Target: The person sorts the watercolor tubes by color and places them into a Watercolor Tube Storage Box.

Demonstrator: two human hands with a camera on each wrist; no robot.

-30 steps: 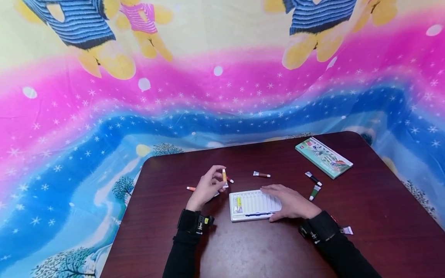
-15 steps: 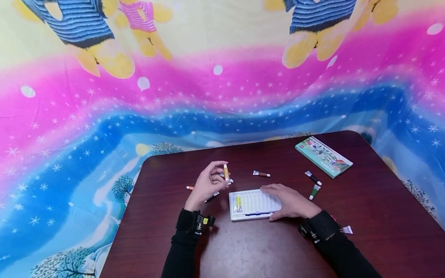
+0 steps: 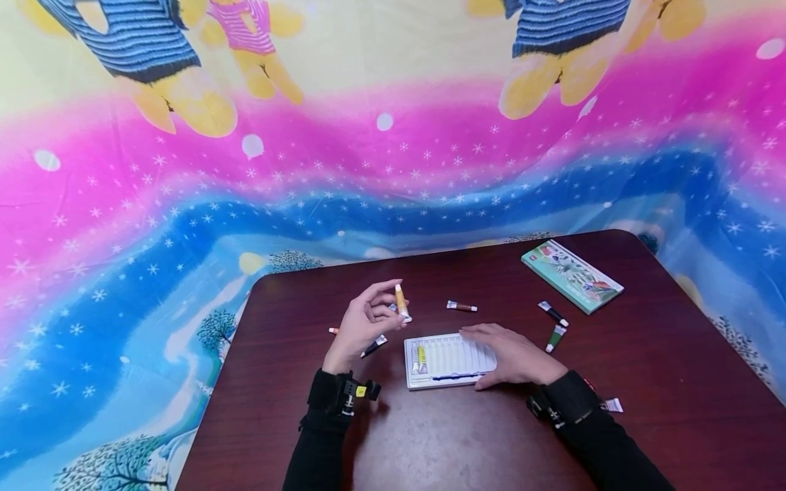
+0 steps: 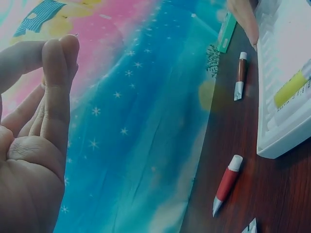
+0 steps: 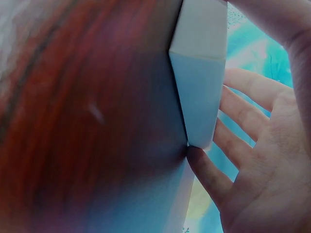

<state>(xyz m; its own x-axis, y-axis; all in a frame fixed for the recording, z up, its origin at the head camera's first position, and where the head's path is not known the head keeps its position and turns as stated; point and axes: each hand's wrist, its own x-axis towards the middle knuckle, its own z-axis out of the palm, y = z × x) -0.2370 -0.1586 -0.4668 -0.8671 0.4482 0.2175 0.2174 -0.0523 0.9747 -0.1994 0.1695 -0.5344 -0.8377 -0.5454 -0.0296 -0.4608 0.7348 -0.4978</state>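
Observation:
My left hand [image 3: 362, 324] is raised over the table, left of a white plastic tray [image 3: 424, 387]. Between thumb and forefinger it pinches an orange-yellow paint tube [image 3: 401, 300], white cap up. In the left wrist view the fingers hide that tube. The slotted tray lies flat; a yellow tube [image 3: 421, 358] and a pale tube [image 3: 415, 360] fill its left slots, and a blue-handled brush [image 3: 457, 376] lies along its near side. My right hand [image 3: 516, 354] grips the tray's right end, thumb at the near edge and fingers along the far side.
Loose tubes lie around: brown [image 3: 462, 307], black [image 3: 555, 314], green [image 3: 555, 338], red [image 4: 227, 187], and a dark one [image 3: 374, 346] by the left wrist. Another tube [image 3: 612, 405] shows partly behind the right wrist. A green illustrated box [image 3: 572, 276] lies back right. A patterned cloth [image 3: 381, 170] hangs behind.
My left hand has lifted slightly up and away, carrying the orange-yellow tube, which now tilts a little; the dark tube below is more exposed. The right hand and tray have stayed put.

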